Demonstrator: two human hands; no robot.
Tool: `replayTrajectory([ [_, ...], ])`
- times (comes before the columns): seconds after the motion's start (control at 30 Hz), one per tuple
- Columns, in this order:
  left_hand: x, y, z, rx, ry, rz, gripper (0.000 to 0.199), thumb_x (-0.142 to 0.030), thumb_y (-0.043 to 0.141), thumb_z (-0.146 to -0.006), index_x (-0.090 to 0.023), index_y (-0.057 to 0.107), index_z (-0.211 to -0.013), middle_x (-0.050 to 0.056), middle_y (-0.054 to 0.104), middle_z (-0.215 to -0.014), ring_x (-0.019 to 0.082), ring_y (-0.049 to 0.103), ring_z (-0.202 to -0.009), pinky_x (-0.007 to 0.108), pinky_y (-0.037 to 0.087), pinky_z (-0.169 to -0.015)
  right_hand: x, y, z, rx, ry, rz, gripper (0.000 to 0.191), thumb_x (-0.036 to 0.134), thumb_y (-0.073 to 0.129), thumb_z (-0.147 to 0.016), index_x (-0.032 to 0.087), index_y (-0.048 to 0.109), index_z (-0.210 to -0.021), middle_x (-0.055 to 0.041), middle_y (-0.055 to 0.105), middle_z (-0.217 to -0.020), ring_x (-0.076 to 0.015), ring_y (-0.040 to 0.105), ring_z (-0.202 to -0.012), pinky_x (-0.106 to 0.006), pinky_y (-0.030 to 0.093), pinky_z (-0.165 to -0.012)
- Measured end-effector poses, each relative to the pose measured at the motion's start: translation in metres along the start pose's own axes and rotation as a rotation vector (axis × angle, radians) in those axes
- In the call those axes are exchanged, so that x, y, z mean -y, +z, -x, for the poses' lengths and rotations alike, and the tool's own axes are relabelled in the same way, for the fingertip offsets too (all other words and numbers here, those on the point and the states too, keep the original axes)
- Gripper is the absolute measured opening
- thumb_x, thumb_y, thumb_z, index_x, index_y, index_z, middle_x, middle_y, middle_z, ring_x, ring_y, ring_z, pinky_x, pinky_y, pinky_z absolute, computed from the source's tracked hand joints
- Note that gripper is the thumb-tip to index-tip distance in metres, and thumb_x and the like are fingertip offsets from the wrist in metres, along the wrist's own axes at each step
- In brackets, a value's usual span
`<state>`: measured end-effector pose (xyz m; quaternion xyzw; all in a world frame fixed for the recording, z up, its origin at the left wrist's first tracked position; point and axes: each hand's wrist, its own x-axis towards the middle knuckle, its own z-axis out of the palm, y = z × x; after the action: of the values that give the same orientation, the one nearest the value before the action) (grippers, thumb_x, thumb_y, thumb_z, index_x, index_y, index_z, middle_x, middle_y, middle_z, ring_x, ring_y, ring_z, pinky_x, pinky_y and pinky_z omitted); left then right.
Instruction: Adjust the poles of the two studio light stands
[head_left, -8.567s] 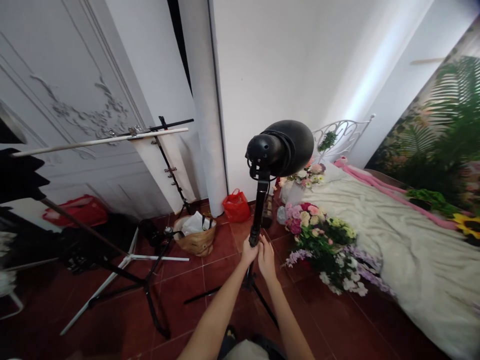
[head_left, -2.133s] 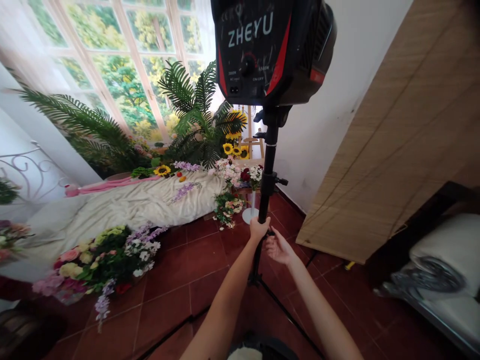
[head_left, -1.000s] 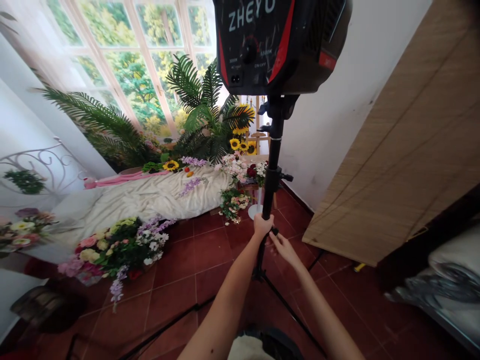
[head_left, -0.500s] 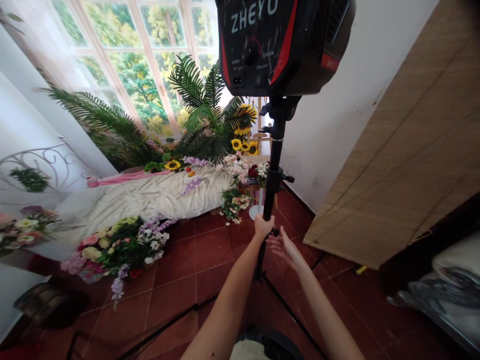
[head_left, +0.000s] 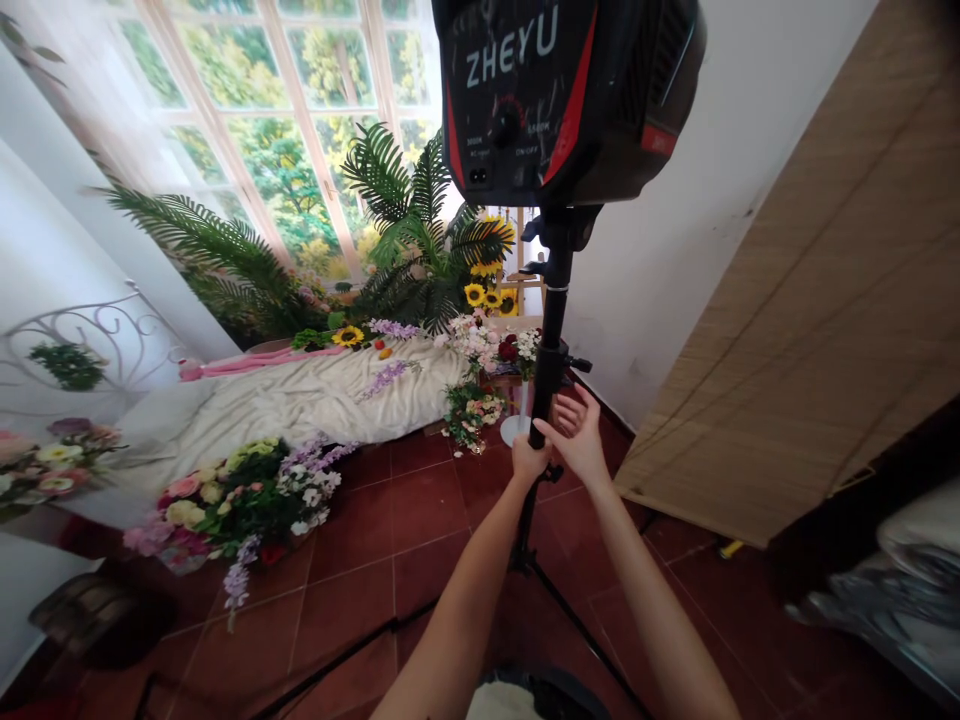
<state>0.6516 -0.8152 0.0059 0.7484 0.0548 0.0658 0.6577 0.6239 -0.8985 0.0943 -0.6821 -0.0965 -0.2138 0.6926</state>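
Observation:
A black light stand [head_left: 551,318] rises before me, carrying a black and red studio light [head_left: 525,110] marked ZHEYU. Wrapped round the pole, below its upper clamp knob [head_left: 577,364], is my left hand [head_left: 529,458]. My right hand [head_left: 576,432] is at the right side of the pole, just above my left hand, its fingers partly curled and apart. Its thumb reaches toward the pole; whether it touches I cannot tell. A lower knob [head_left: 553,473] sits beside my left hand. The stand's legs spread over the floor.
A bed with a cream cover [head_left: 330,400] lies ahead, with a flower arrangement [head_left: 232,500] at its near side. Palm leaves [head_left: 420,230] stand by the window. A bamboo blind [head_left: 795,300] leans at right; a wrapped bundle [head_left: 892,600] lies at lower right on the red tile floor [head_left: 352,570].
My right hand has moved up from the lower knob to beside the pole above my left hand. My left hand keeps its grip. The light appears slightly lower in view.

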Motion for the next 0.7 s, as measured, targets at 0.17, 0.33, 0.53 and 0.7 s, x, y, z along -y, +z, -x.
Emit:
replayTrajectory([
  [0.17, -0.003, -0.002, 0.001, -0.001, 0.053, -0.03, 0.02, -0.025, 0.067, -0.06, -0.013, 0.056, -0.048, 0.003, 0.057, -0.043, 0.016, 0.058, -0.048, 0.021, 0.041, -0.043, 0.023, 0.042, -0.028, -0.033, -0.038, 0.145, 0.057, 0.053, 0.063, -0.069, 0.013, 0.055, -0.109, -0.0109, 0.067, -0.086, -0.0206, 0.065, -0.076, -0.028, 0.05, -0.068],
  [0.33, 0.0, 0.0, -0.001, -0.021, 0.053, -0.023, 0.023, -0.026, 0.065, -0.062, -0.014, 0.054, -0.046, 0.002, 0.055, -0.042, 0.015, 0.055, -0.047, 0.021, 0.04, -0.042, 0.019, 0.05, -0.04, -0.061, 0.032, 0.149, 0.047, 0.059, 0.058, -0.07, 0.012, 0.063, -0.074, -0.0063, 0.061, -0.055, -0.0176, 0.059, -0.05, -0.023, 0.041, -0.045],
  [0.53, 0.004, 0.001, -0.001, -0.034, 0.144, -0.036, 0.024, -0.034, 0.063, -0.066, -0.014, 0.055, -0.057, 0.001, 0.057, -0.05, 0.013, 0.054, -0.048, 0.022, 0.042, -0.047, 0.02, 0.041, -0.049, 0.12, 0.026, 0.059, 0.043, 0.057, 0.061, -0.069, 0.017, 0.052, -0.057, 0.0004, 0.051, -0.045, -0.0109, 0.048, -0.041, -0.022, 0.038, -0.042],
  [0.7, 0.0, -0.002, 0.003, -0.099, 0.271, -0.098, 0.032, -0.039, 0.067, -0.064, -0.016, 0.057, -0.083, -0.001, 0.06, -0.064, 0.012, 0.056, -0.058, 0.021, 0.044, -0.057, 0.03, 0.036, -0.061, 0.287, -0.006, -0.058, 0.04, 0.055, 0.062, -0.07, 0.019, 0.049, -0.062, 0.0044, 0.046, -0.043, -0.0092, 0.045, -0.039, -0.022, 0.04, -0.042],
])
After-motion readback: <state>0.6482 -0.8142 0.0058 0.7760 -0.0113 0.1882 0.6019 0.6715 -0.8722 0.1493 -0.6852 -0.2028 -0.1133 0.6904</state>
